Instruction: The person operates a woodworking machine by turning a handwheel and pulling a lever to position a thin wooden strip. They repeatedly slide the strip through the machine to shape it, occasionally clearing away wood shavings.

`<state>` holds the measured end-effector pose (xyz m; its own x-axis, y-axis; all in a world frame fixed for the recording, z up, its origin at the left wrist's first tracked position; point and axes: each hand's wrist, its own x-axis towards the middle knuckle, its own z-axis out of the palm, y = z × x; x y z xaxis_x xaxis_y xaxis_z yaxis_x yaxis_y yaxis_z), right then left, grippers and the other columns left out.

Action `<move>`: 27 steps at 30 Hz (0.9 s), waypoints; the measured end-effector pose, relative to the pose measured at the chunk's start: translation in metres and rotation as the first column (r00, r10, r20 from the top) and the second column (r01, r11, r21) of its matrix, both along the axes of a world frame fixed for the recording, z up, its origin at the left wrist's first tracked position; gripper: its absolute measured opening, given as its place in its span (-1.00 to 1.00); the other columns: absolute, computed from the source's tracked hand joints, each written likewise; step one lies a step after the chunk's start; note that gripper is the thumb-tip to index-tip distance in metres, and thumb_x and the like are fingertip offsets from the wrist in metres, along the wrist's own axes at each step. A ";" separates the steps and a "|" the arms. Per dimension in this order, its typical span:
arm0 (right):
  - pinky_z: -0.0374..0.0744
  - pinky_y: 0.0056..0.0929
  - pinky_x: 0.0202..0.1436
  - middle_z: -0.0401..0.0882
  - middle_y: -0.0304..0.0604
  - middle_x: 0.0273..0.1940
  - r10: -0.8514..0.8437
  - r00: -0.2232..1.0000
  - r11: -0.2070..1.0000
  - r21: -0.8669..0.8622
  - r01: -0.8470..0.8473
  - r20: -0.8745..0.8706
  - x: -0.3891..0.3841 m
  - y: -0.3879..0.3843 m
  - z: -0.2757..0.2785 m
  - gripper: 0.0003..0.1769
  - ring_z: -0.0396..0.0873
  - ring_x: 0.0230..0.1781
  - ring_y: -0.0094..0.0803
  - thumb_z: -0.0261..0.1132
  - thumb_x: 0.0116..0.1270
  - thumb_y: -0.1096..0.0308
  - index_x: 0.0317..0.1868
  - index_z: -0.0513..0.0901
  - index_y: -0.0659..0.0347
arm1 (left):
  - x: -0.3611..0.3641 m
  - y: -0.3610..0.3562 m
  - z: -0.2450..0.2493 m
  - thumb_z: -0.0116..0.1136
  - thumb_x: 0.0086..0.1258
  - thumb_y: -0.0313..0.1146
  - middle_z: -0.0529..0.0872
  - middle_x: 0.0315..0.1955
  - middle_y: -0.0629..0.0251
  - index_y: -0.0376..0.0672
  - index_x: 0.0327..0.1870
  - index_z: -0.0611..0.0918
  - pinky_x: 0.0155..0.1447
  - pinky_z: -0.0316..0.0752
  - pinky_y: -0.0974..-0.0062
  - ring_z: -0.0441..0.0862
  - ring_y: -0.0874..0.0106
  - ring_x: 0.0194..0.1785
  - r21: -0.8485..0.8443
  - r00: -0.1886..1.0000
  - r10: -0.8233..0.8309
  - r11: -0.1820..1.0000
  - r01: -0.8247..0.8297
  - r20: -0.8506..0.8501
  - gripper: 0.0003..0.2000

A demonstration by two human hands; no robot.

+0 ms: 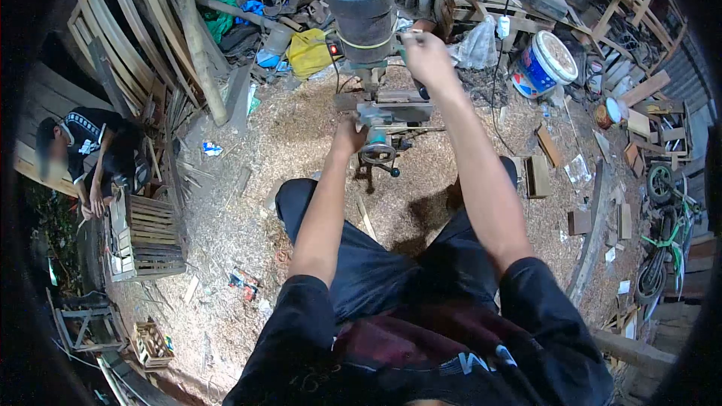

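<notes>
In front of my knees stands a bench machine with a large grey motor [362,11] on top, like a drill press or mortiser. Below its head is a teal clamp or table part [376,115] with a handwheel [377,153]. My left hand [349,138] is against the left side of this part; its fingertips are mostly hidden. My right hand [427,59] is raised beside the motor, its fingers closed in a fist. Whatever it grips, possibly the machine's lever, is too blurred to make out. A piece of wood [406,111] lies across the machine under the head.
Wood shavings [286,146] cover the floor. A paint bucket [544,64] stands at right, with wood blocks [537,177] nearer. A green small bike [665,237] is at far right. At left, another person [94,143] bends over a slatted wooden crate [154,233]. A cord [496,98] hangs at right.
</notes>
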<state>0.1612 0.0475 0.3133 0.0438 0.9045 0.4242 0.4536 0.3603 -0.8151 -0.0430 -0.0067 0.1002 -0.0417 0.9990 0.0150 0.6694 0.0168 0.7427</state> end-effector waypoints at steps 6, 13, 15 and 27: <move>0.63 -0.15 0.10 0.67 0.28 -0.07 0.223 0.658 0.922 -0.374 0.097 0.720 -0.008 -0.037 0.023 -0.66 0.68 -0.04 0.09 0.32 0.24 0.23 -0.20 0.73 0.40 | 0.014 -0.020 -0.104 -0.01 0.43 -0.28 0.53 0.21 -0.27 -0.42 0.32 0.41 0.34 0.41 0.19 0.53 -0.08 0.24 -0.027 0.979 -0.201 0.979 0.200 -0.028 -0.50; 0.64 -0.01 -0.04 0.68 0.28 -0.20 0.070 0.796 0.912 -0.362 0.193 0.601 -0.001 -0.092 -0.091 -0.62 0.67 -0.12 0.18 0.27 0.27 0.31 -0.01 0.55 0.45 | 0.017 -0.031 -0.108 0.09 0.27 -0.51 0.49 0.22 -0.13 -0.25 0.29 0.43 0.40 0.34 0.19 0.41 -0.07 0.32 -0.105 0.990 -0.143 0.984 0.141 -0.013 -0.50; 0.60 0.07 -0.10 0.66 0.28 -0.24 -0.025 0.852 0.944 -0.267 0.192 0.524 -0.002 -0.105 -0.131 -0.64 0.64 -0.18 0.24 0.22 0.33 0.32 0.00 0.47 0.43 | 0.016 -0.029 -0.100 0.12 0.23 -0.57 0.47 0.23 -0.09 -0.21 0.29 0.43 0.42 0.32 0.19 0.37 -0.07 0.35 -0.125 0.992 -0.123 0.985 0.122 -0.003 -0.48; 0.45 0.18 -0.30 0.55 0.36 -0.40 -0.189 0.963 0.937 -0.259 0.236 0.192 -0.004 -0.094 -0.306 -0.64 0.55 -0.37 0.34 0.00 0.54 0.20 -0.09 0.45 0.43 | 0.031 -0.024 -0.092 0.28 0.25 -0.37 0.59 -0.06 -0.02 -0.23 -0.03 0.54 0.21 0.41 0.14 0.51 -0.03 0.09 0.075 0.998 0.051 0.996 -0.053 0.033 -0.70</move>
<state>0.1569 -0.0469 0.0078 0.2000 0.9639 0.1758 0.6283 0.0115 -0.7779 -0.0123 -0.0304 0.0082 -0.0953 0.9915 0.0887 0.6459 -0.0062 0.7634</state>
